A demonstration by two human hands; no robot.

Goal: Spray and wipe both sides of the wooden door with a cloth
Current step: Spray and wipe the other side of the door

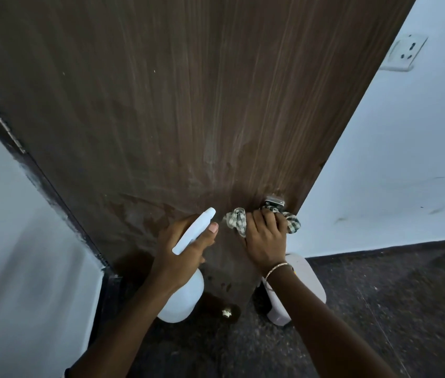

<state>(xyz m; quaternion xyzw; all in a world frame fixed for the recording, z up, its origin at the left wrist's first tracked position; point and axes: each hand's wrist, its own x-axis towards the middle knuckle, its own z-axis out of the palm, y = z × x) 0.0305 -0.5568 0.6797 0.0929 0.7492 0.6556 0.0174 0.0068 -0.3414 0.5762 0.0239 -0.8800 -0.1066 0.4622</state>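
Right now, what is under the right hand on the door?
A checked cloth, held against the door just below the metal latch; its ends stick out on both sides. The cloth's middle and the wood behind it are covered by the right hand.

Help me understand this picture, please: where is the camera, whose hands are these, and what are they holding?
There is no machine here: a person wears one wide-angle camera on the head, looking down at their own bare hands. The left hand grips a white spray bottle, its nozzle towards the brown wooden door. The right hand, with a bracelet at the wrist, holds a checked cloth against the door beside a metal fitting. Wet patches show on the wood nearby.
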